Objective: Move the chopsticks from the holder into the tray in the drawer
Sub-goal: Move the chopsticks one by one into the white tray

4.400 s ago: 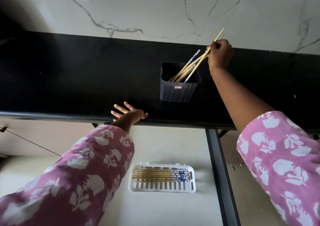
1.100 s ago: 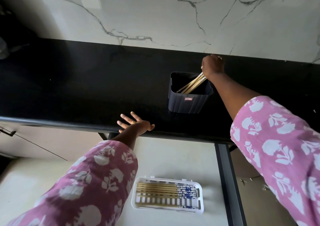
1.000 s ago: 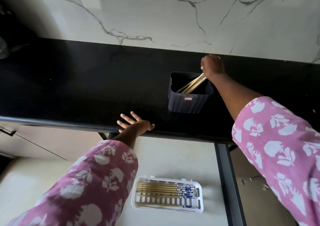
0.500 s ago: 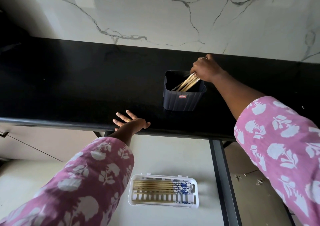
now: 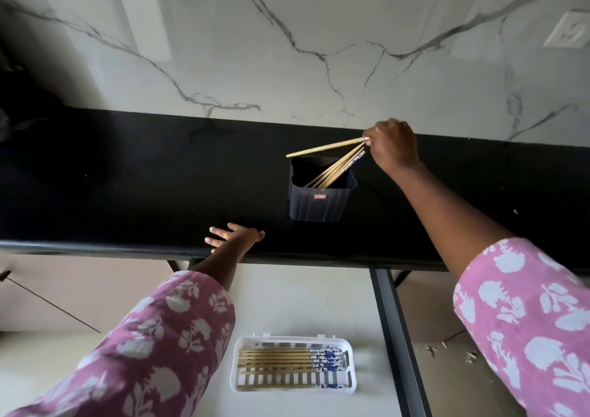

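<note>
A dark ribbed holder [image 5: 321, 204] stands on the black counter [image 5: 143, 186]. My right hand [image 5: 394, 146] pinches the top ends of several wooden chopsticks [image 5: 335, 170]; one is lifted clear above the rim, the others still slant down into the holder. My left hand [image 5: 233, 236] rests flat on the counter's front edge, fingers spread. Below, in the open drawer, a white slotted tray [image 5: 292, 396] holds several chopsticks with blue-patterned ends lying side by side.
A white marble wall [image 5: 287, 43] with grey veins rises behind the counter, with a socket [image 5: 568, 30] at the upper right. A dark drawer rail [image 5: 396, 337] runs down on the tray's right. The drawer floor [image 5: 303, 301] is pale.
My right hand has risen from the holder's rim and moved right, drawing the chopsticks upward; one now sticks out level above the holder. My left hand stays on the counter edge.
</note>
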A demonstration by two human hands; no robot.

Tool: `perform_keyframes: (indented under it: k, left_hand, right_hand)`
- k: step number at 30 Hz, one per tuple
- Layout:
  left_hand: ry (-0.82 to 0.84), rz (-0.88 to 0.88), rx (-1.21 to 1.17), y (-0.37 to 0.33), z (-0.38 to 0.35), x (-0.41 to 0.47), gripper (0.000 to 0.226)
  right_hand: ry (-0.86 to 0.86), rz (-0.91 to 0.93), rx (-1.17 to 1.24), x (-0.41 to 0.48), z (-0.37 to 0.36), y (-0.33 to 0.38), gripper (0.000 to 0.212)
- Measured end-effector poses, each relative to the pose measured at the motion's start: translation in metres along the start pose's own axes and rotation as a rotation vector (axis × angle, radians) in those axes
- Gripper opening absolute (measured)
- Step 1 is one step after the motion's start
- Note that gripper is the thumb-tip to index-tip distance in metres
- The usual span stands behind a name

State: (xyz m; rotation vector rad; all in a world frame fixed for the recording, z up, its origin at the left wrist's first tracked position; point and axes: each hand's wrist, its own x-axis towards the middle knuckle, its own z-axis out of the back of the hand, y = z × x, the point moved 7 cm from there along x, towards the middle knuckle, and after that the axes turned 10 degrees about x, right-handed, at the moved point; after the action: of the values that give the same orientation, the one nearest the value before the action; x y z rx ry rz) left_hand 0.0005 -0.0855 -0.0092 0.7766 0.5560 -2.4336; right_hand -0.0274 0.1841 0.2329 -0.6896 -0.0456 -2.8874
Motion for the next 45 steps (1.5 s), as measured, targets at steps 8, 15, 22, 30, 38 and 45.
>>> perform_keyframes:
  k: [8,15,22,30,38,45]
  left_hand:
    - [-0.045,-0.711,-0.941,-0.078,0.081,-0.084,0.053]
    - [-0.013,-0.958,-1.219,-0.089,0.105,-0.144,0.019]
    - [-0.012,-1.037,-1.025,-0.076,0.087,-0.158,0.017]
    - [0.05,-1.056,-0.917,-0.07,0.059,-0.156,0.015]
    - [-0.067,-0.796,-0.626,-0.022,0.036,-0.089,0.04]
    - [-0.073,-0.43,-0.094,0.021,0.015,-0.021,0.07]
  right_hand:
    - [-0.102,-0.472,0.678,-0.078,-0.027,0.024,0.022]
    - [-0.046,-0.618,1.079,-0.139,-0.065,0.07,0.018]
    - [-0.018,-0.523,1.114,-0.144,-0.052,0.087,0.029]
    - [0.02,-0.43,0.994,-0.152,-0.058,0.106,0.015]
    - [0.235,-0.552,1.071,-0.194,-0.109,0.11,0.021]
    - [0.563,-0.444,0.903,-0.253,-0.161,0.131,0.015]
